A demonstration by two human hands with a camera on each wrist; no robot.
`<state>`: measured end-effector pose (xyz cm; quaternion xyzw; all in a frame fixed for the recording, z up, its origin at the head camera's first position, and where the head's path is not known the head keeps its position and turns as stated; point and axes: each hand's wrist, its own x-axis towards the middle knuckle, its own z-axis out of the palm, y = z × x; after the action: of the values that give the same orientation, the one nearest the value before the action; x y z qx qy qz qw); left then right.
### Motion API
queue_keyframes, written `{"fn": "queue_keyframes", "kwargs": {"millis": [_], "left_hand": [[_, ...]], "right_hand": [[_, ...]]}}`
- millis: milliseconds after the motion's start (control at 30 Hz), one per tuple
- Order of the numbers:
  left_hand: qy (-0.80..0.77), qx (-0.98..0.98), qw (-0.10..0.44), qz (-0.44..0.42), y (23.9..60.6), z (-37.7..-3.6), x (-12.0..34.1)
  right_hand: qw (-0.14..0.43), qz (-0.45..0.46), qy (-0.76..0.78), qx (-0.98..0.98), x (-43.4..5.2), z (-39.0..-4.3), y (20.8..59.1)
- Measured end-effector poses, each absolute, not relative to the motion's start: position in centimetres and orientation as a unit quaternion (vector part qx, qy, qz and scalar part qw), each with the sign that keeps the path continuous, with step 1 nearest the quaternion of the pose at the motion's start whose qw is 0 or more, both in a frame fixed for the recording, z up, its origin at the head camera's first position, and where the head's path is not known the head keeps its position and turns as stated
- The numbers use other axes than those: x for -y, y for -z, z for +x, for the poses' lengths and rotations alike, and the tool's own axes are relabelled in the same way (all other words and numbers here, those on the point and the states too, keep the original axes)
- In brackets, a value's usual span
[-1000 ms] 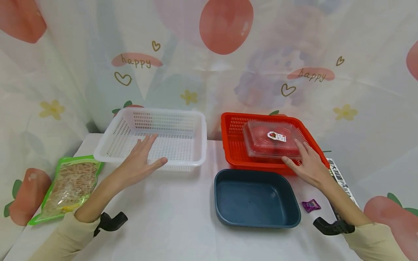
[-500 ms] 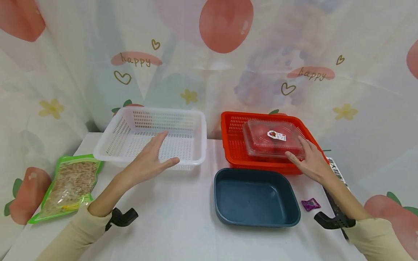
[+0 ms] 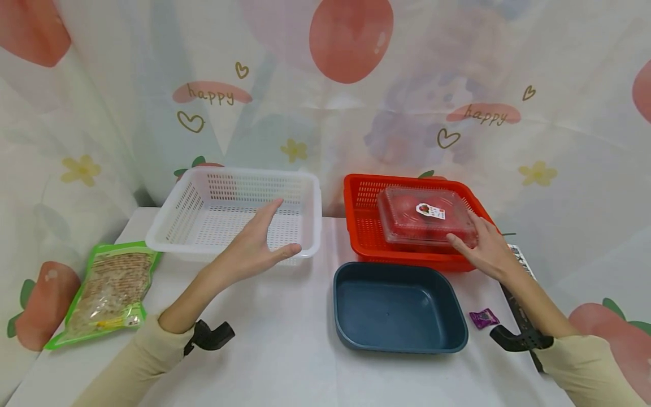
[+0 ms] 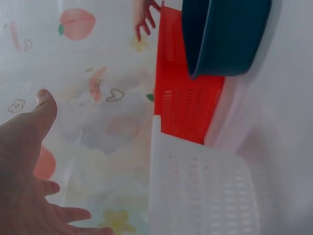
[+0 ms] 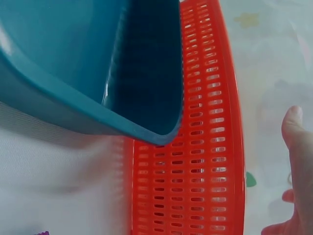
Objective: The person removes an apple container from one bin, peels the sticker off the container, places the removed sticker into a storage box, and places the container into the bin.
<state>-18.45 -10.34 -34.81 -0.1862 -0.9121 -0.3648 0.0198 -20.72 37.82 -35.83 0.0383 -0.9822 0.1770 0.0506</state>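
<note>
My left hand (image 3: 249, 247) hovers over the front rim of the white plastic basket (image 3: 161, 232), fingers extended and thumb spread, holding nothing. At the right, my right hand (image 3: 490, 251) is over the right side of the red basket (image 3: 363, 243). Its thumb and fingers are spread beside the near right corner of a clear plastic box (image 3: 407, 220) with red contents and a fruit label. Whether the fingertips touch the box, I cannot tell. That box sits inside the red basket. The right wrist view shows the right hand (image 5: 301, 186) beyond the red basket's rim.
A dark blue tub (image 3: 351, 333) stands in front of the red basket. Beside it lies a small purple wrapped candy (image 3: 484, 318). A green-edged food bag (image 3: 109, 288) is at the left, and a black package with white lettering (image 3: 521, 260) lies partly under the right forearm.
My left hand has moved to the right across the front of the white basket. My right hand has shifted slightly right, by the clear box's corner. The box stays in place.
</note>
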Motion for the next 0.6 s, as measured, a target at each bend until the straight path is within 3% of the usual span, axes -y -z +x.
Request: {"fn": "queue_keyframes", "kwargs": {"millis": [600], "left_hand": [[0.446, 0.873, -0.040, -0.195, 35.1, -17.9, 5.0]], "right_hand": [[0.049, 0.085, -0.253, 0.963, -38.6, -22.5, 36.2]]}}
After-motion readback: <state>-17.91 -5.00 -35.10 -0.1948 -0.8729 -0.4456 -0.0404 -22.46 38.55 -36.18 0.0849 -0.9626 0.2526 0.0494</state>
